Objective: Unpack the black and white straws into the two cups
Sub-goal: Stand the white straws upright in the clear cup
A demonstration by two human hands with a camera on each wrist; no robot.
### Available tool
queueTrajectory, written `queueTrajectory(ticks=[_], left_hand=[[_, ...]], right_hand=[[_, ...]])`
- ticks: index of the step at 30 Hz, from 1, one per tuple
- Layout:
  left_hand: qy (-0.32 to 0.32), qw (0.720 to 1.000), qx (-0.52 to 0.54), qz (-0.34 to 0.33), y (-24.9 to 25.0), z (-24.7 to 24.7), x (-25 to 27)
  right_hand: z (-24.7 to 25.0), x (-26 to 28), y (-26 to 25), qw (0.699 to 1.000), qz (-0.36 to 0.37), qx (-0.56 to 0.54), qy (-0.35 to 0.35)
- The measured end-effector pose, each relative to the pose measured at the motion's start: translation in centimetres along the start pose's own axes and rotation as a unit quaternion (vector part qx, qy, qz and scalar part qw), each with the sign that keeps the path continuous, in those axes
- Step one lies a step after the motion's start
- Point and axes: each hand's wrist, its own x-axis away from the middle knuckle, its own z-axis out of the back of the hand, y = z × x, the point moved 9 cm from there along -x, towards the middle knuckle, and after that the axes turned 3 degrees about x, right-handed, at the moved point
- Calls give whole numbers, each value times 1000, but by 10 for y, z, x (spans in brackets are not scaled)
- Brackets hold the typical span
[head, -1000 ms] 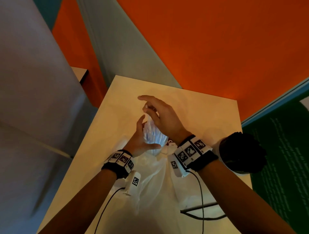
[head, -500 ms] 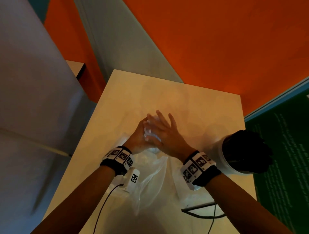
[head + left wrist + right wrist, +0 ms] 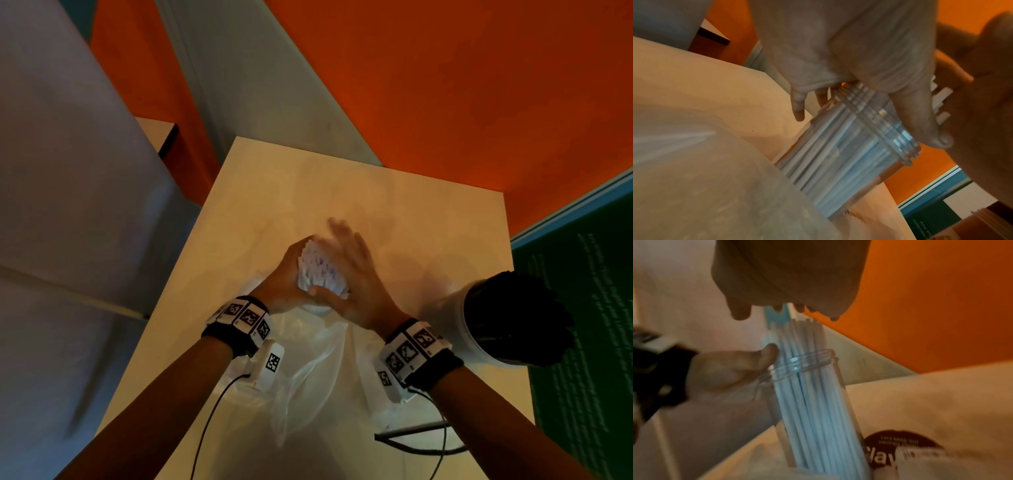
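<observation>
The left hand [image 3: 287,281] grips the clear cup [image 3: 842,152] of white straws [image 3: 318,270]; the right hand [image 3: 356,274], fingers apparently straight, presses their tops.

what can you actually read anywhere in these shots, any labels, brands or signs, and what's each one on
"Clay": only a guess at the large cut-off letters on the dark round label in the right wrist view; the small lines above them are too blurred.
Green board beside the table: pale lines of print, too small to read.
Wristband squares: black and white patterns, no words.
</observation>
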Motion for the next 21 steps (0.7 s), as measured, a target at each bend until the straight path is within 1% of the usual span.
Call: queueTrajectory(ticks=[1,2,3,4,5,6,8,9,10,13,15,17,19,21], left_hand=[[6,1000,4,7,-1,2,0],[9,1000,4,7,-1,4,-1],[6,1000,5,3,1,4,-2],[-1,1000,9,-2,4,2,-3],[-8,1000,16,-9,8,-1,-4],[-10,1000,23,-19,13,-4,-4],[9,999,37,-31,19,-3,-5],[23,998,50,-36,20,-1,-5],[33,997,63,-40,21,2,-5],[40,996,57,-54,23,8,-6],[30,997,53,-48,21,8,-7],[10,998,58,-33,16,6,-8],[-9,999,38,-22,12,2,-10],[-19,1000,16,-15,11,-2,-12]], right_hand=[[-1,2,16,995,-67,-67,-15],[-6,4,29,984,-123,-120,-42],[-14,6,37,973,-159,-152,-72],[-23,7,41,964,-177,-171,-97],[-30,7,42,957,-189,-194,-105],[-33,5,42,949,-203,-223,-94],[-35,0,42,930,-236,-280,-41],[-35,-1,41,923,-245,-296,-18],[-32,-2,38,923,-244,-298,0],[-19,-5,33,931,-206,-298,46],[-18,-4,37,926,-201,-317,42],[-24,-2,44,919,-222,-325,13],[-29,-1,45,926,-232,-297,-7],[-30,-2,43,934,-226,-278,5]])
